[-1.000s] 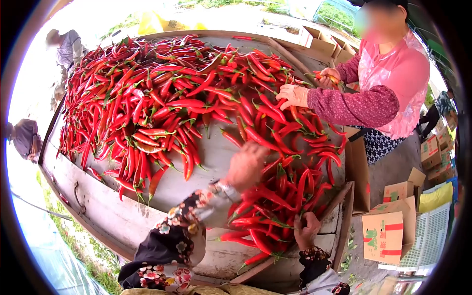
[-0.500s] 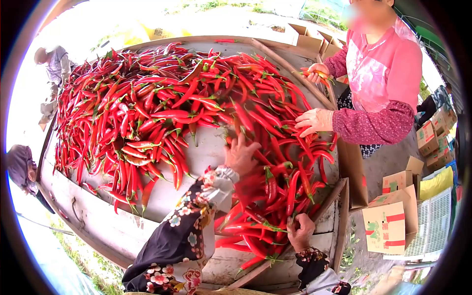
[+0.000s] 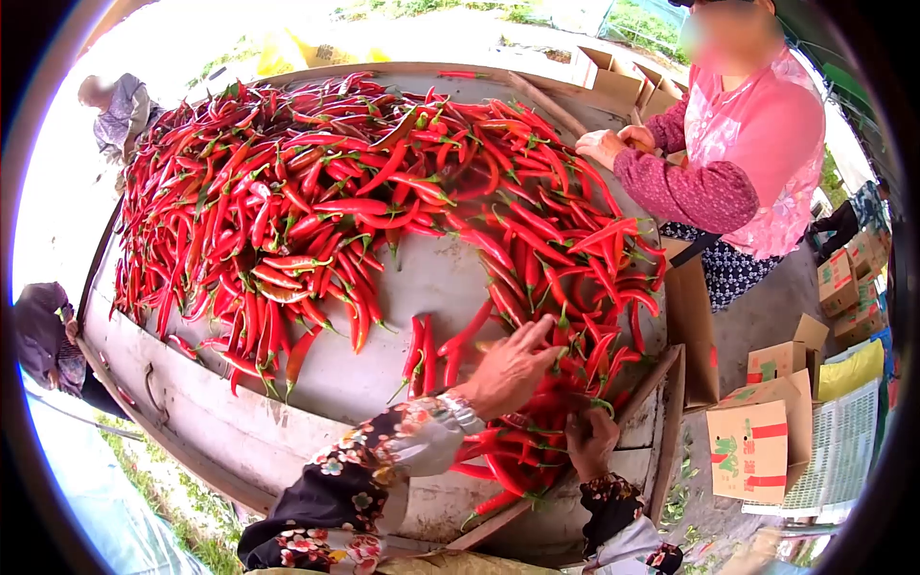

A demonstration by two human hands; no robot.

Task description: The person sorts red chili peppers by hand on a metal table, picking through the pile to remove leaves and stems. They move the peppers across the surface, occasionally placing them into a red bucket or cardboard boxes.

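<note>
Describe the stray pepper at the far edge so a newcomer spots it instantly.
Start with the large grey table with wooden sides, bearing the heap of glossy red chili peppers. Follow its far edge, near the picture's top, to just left of the slanting brown wooden bar. The slim red pepper there lies alone, clear of the heap.

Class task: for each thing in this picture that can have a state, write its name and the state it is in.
Left hand: open, fingers extended over peppers
Right hand: fingers bent at the peppers; grip unclear
Peppers: red, mostly heaped loose, a few lying apart
Table: partly covered, bare in patches
Co-worker's hands: close together
Far carton: open at the top
</note>
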